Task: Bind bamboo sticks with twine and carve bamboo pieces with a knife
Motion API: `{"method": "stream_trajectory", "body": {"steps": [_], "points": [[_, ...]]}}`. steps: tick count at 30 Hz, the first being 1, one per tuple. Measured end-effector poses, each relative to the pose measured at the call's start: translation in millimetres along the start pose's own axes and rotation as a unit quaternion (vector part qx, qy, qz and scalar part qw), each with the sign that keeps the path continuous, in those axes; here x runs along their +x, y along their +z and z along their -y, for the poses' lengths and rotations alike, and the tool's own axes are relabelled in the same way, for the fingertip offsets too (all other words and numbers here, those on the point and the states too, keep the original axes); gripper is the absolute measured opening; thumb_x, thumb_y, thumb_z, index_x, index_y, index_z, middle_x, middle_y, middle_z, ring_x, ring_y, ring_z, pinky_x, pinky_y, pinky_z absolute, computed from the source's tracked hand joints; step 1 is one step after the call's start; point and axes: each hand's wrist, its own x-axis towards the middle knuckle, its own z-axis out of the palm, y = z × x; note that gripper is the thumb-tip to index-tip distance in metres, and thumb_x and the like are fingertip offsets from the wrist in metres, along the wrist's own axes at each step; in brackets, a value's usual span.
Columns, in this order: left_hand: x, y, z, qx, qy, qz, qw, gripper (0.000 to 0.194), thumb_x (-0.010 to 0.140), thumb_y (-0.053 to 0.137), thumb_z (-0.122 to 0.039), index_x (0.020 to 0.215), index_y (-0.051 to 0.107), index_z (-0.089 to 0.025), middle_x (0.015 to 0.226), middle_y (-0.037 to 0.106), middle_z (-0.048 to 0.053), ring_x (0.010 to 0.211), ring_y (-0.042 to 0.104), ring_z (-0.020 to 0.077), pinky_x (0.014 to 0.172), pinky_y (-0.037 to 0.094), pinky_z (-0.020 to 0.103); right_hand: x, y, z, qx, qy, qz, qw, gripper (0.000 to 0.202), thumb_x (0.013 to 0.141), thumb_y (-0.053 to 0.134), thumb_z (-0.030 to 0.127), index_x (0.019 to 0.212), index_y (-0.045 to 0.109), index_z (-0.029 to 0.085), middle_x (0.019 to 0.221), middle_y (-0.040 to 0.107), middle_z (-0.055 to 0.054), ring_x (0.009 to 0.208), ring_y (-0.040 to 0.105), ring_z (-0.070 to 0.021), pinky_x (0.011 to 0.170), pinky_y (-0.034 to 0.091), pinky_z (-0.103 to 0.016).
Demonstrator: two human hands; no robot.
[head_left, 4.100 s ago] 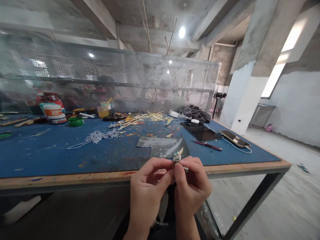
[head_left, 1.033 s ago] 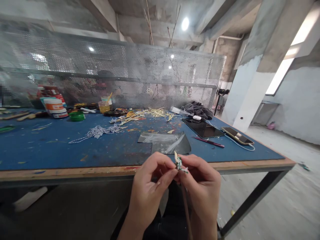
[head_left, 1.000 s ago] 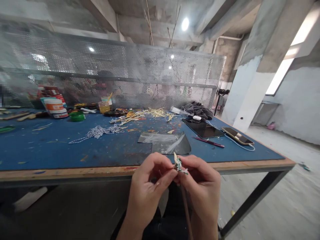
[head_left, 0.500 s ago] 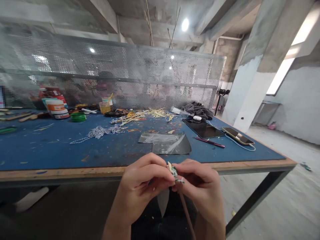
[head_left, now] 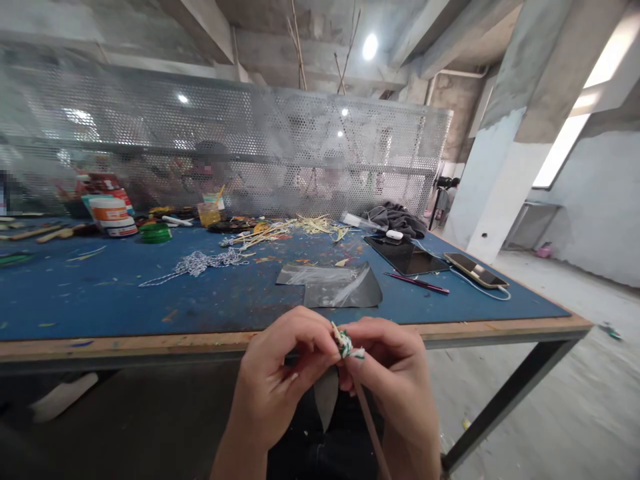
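In front of the table's near edge, both my hands meet over a small knot of green-and-white cord. My left hand pinches its left side between thumb and fingertips. From the right, my right hand closes on it, the thumb lying near a short frayed cord end. A pale yellowish sliver pokes out at the top of the knot. Below my right fingers runs a long thin pinkish-brown rod or strip, slanting down out of view; whether it joins the knot is hidden by the fingers.
Sandpaper-like grey sheet lies just beyond my hands on the blue table mat. Blue-white cord, pale shavings, jars and green tape sit farther back. To the right are a tablet, a pen and a phone.
My fingers have shifted slightly around the cord knot, and more of its green-and-white wrapping shows now. My right hand has moved a little to the left. The tabletop things stay put.
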Motion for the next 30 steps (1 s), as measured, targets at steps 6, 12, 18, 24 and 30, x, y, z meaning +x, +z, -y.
{"method": "stream_trajectory", "body": {"steps": [6,12,18,24,30], "points": [[-5,3.5,3,0.083,0.043,-0.019,0.996,0.015,0.087,0.063,-0.010,0.093,0.065,-0.023,0.081,0.067,0.002,0.076,0.064,0.0149,0.066,0.051,0.024,0,0,-3,0.010,0.022,-0.032,0.999,0.013,0.075,0.078,0.029,0.086,0.078,0.023,0.061,0.070,0.000,0.044,0.061,-0.0118,0.040,0.050,-0.018],[-3,-0.5,-1,0.190,0.120,0.015,0.974,0.022,0.085,0.062,-0.004,0.099,0.062,-0.021,0.088,0.070,0.001,0.079,0.067,0.0131,0.072,0.053,0.022,0,-1,2,-0.029,0.020,-0.047,0.998,0.010,0.076,0.078,0.028,0.084,0.078,0.024,0.060,0.071,0.001,0.045,0.062,-0.0109,0.041,0.050,-0.017],[-9,-7.7,8,0.161,0.145,0.036,0.976,0.023,0.087,0.062,-0.012,0.106,0.065,-0.026,0.093,0.071,0.004,0.080,0.068,0.0177,0.066,0.053,0.027,-3,-4,3,-0.007,0.047,-0.004,0.999,0.015,0.073,0.080,0.030,0.086,0.079,0.023,0.064,0.072,-0.001,0.045,0.063,-0.0126,0.040,0.051,-0.018],[-9,-4.7,11,0.142,0.156,0.017,0.977,0.016,0.088,0.062,-0.014,0.101,0.066,-0.022,0.089,0.070,0.004,0.078,0.067,0.0164,0.067,0.054,0.026,-1,-7,1,0.001,0.056,0.003,0.998,0.016,0.072,0.081,0.031,0.085,0.079,0.023,0.063,0.072,-0.001,0.045,0.062,-0.0115,0.041,0.051,-0.018],[-1,2.8,2,0.176,0.105,0.036,0.978,0.019,0.085,0.056,-0.002,0.090,0.056,-0.021,0.084,0.067,0.002,0.077,0.064,0.0124,0.066,0.051,0.019,-1,-5,1,-0.002,0.051,-0.028,0.998,0.014,0.073,0.080,0.029,0.085,0.077,0.022,0.060,0.070,0.001,0.046,0.062,-0.0112,0.041,0.050,-0.017]]}}
